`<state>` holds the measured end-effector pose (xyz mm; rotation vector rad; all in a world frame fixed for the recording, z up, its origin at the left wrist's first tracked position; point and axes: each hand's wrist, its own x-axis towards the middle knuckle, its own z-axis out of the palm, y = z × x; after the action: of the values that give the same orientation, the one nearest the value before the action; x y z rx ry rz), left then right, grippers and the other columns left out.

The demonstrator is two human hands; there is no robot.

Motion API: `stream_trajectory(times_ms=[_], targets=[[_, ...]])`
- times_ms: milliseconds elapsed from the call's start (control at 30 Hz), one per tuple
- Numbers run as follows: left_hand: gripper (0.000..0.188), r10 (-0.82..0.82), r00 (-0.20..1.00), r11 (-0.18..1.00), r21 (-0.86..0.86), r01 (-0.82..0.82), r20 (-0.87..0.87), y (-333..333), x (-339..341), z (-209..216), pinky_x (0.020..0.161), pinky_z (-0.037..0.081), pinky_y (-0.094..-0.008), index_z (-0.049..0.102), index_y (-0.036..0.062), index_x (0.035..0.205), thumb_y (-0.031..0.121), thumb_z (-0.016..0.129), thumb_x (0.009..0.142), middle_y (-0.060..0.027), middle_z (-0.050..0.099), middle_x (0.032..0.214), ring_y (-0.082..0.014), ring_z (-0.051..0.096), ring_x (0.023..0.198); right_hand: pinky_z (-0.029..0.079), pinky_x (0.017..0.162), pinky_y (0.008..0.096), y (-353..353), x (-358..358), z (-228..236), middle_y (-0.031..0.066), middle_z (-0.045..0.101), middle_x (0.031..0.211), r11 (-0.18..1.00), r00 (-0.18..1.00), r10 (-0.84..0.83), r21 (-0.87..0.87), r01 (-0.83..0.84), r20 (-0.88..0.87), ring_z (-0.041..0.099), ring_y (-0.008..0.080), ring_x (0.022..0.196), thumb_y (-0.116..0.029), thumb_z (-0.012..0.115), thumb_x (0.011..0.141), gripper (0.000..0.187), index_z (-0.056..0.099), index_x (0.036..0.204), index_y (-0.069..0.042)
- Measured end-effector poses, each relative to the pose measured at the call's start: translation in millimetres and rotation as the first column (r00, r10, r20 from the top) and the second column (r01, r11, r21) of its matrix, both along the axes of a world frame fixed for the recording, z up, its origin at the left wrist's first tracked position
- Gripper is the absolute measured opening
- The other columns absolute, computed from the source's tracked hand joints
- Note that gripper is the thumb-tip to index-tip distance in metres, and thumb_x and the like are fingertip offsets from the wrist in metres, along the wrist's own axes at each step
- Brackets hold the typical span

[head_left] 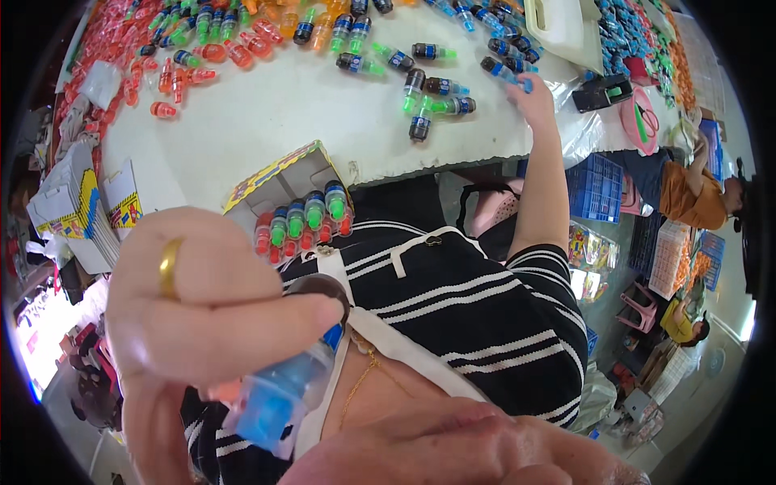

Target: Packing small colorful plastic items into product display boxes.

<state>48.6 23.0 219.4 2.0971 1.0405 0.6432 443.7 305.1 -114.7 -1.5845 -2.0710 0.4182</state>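
Note:
My left hand (202,299), with a gold ring on one finger, is raised close to the camera at the left. Its fingers pinch a small plastic bottle (275,404) with a dark end and a clear part that shows blue inside. Over at the table's right side, my right hand (535,105) has its fingertips closed round the light-blue end of another small dark bottle (495,67). Between my arms, against the table's near edge, an open cardboard display box (275,182) holds rows of small bottles with green and red ends (314,212).
The white table (267,105) carries loose green-ended bottles (420,117), red ones (238,55) and a blue pile (622,36). Flat cartons (73,202) stack at left. A black holder (602,93) and a pink basket with scissors (640,121) are at right. Two people sit farther right.

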Motion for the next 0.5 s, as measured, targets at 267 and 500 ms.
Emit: stream_trajectory(times_ms=[267, 500], targets=[[0.038, 0.299, 0.88, 0.945, 0.01, -0.326, 0.368, 25, -33, -102, 0.073, 0.05, -0.0286, 0.057, -0.0033, 0.112, 0.019, 0.059, 0.082, -0.0097, 0.062, 0.094, -0.0157, 0.062, 0.082, 0.041, 0.043, 0.0265, 50, 14, -25, 0.0064, 0.059, 0.076, 0.816, 0.577, -0.538, -0.55, 0.175, -0.615, 0.057, 0.0151, 0.059, -0.028, 0.078, 0.076, 0.04, 0.06, 0.097, 0.001], [0.03, 0.692, 0.661, 0.711, -0.426, -0.559, 0.29, 45, -75, -163, 0.075, 0.045, -0.023, 0.057, 0.0009, 0.116, 0.016, 0.055, 0.09, -0.0058, 0.061, 0.105, -0.0106, 0.057, 0.087, 0.041, 0.045, 0.0312, 63, -14, 4, 0.0082, 0.062, 0.078, 0.791, 0.852, -0.491, -0.504, 0.346, -0.185, 0.054, 0.0152, 0.055, -0.03, 0.081, 0.072, 0.045, 0.064, 0.099, 0.001]])
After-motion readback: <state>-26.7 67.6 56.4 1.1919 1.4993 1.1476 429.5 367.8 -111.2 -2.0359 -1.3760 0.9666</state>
